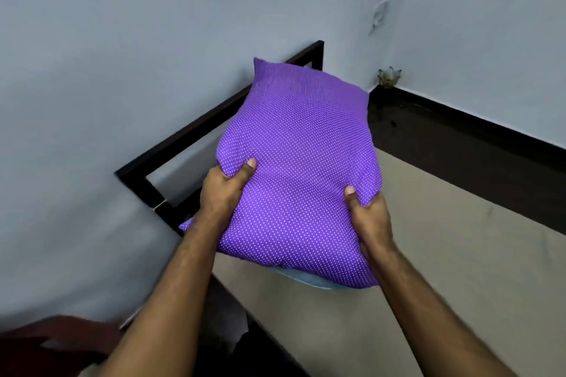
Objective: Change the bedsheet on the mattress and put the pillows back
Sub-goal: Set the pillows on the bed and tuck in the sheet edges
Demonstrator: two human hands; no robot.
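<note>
At the centre of the frame, the left hand [225, 190] and right hand [369, 219] are both gripping a purple polka-dot pillow [301, 162] by its near edge. The pillow is hanging above a beige mattress [444, 269], by the dark headboard [183, 144].

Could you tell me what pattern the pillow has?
The pillow is purple with small white dots, seen in the head view.
</note>
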